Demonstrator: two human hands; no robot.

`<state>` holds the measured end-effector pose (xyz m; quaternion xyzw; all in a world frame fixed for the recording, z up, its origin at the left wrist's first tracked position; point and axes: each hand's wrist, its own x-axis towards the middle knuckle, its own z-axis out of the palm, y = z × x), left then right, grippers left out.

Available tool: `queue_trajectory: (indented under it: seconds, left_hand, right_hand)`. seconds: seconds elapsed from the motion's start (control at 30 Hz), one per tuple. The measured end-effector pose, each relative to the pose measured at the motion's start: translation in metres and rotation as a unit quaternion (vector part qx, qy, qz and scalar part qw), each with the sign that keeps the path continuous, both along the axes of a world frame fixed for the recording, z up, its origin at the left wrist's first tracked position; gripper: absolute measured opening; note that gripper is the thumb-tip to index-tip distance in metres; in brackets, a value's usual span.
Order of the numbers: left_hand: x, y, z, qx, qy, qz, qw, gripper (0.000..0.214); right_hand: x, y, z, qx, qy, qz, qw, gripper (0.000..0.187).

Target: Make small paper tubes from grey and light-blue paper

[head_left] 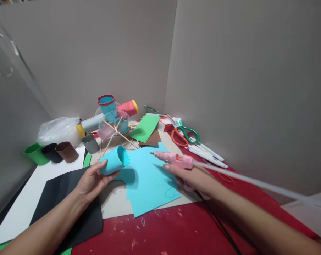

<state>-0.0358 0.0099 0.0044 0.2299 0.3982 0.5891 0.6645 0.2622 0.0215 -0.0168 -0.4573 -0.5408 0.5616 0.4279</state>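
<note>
My left hand is wrapped round a light-blue foam-covered tube, tilted with its open, jagged-edged end facing right. In my right hand is a pink hot glue gun, its nozzle aimed left toward the tube but apart from it. A long clear glue stick sticks out of the gun's back, and a black cord trails from its handle. Below both hands lies a light-blue foam sheet with cut edges and a small drawn outline near its front right corner.
Black foam and a white sheet lie at left. Behind them stand green, black and brown tubes. Orange-green-handled scissors, white markers, a stick frame and green foam are at the back. Grey walls enclose the table.
</note>
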Motion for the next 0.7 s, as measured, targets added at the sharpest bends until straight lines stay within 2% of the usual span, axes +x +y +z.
queue_trajectory:
  seconds: [0.07,0.1,0.2,0.3,0.4,0.5,0.7]
  left_hand:
    - [0.001,-0.005,0.002,0.001,-0.007,-0.017,1.000,0.009]
    - [0.002,-0.007,0.003,0.002,-0.009,-0.030,1.000,0.009]
    - [0.004,-0.010,0.004,0.018,-0.012,-0.061,0.998,0.013]
    - [0.005,-0.011,0.003,0.027,-0.007,-0.074,0.997,0.016]
    - [0.006,-0.010,0.000,0.031,-0.009,-0.074,0.997,0.013]
    - [0.006,-0.008,-0.006,0.034,-0.013,-0.082,0.996,0.010]
    - [0.007,-0.007,-0.019,0.060,-0.015,-0.119,0.991,0.010]
  right_hand:
    - [0.008,0.001,0.000,-0.111,0.117,-0.048,0.986,0.031]
    - [0.011,0.004,0.000,-0.124,0.154,-0.074,0.977,0.024]
    - [0.012,0.019,0.001,-0.126,0.205,-0.124,0.963,0.011]
    - [0.013,0.038,0.001,-0.111,0.237,-0.180,0.948,0.018]
    - [0.020,0.043,-0.006,-0.127,0.234,-0.217,0.939,0.027]
    - [0.030,0.033,-0.013,-0.131,0.212,-0.243,0.937,0.029]
    - [0.042,0.014,-0.018,-0.113,0.125,-0.257,0.952,0.029]
